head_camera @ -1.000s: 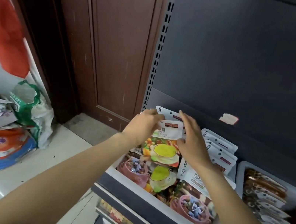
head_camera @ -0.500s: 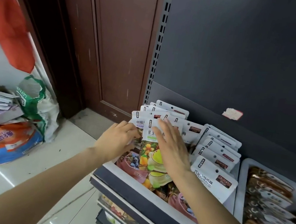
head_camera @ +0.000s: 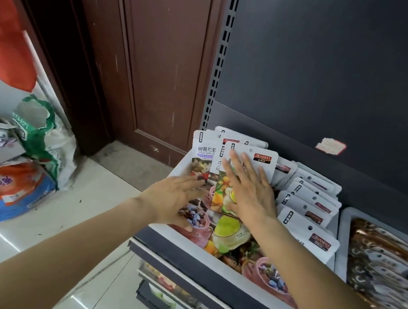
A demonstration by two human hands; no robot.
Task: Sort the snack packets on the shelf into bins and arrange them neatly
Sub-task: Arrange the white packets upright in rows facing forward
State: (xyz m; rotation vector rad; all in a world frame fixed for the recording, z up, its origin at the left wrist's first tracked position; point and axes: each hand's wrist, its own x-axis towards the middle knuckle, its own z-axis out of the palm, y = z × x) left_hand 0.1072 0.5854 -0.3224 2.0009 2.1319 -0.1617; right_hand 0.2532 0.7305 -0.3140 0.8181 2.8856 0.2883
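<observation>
A white bin [head_camera: 240, 275] on the dark shelf holds several white snack packets with fruit pictures. My right hand [head_camera: 251, 188] lies flat, fingers straight and spread, pressing on the front packet [head_camera: 266, 161] of the left stack. My left hand [head_camera: 174, 200] rests with straight fingers against the left side of that stack, touching a packet with a purple bowl picture [head_camera: 195, 217]. A second row of white packets [head_camera: 308, 211] leans in the right half of the same bin.
A second white bin [head_camera: 344, 230] to the right holds several brown and gold packets [head_camera: 380, 251]. The dark shelf back panel [head_camera: 344, 69] rises behind. A brown door [head_camera: 160, 54] stands left; bags [head_camera: 5, 187] lie on the tiled floor.
Both hands have flattened and slid down the front of the left stack. The packets in it now stand more upright and closer together.
</observation>
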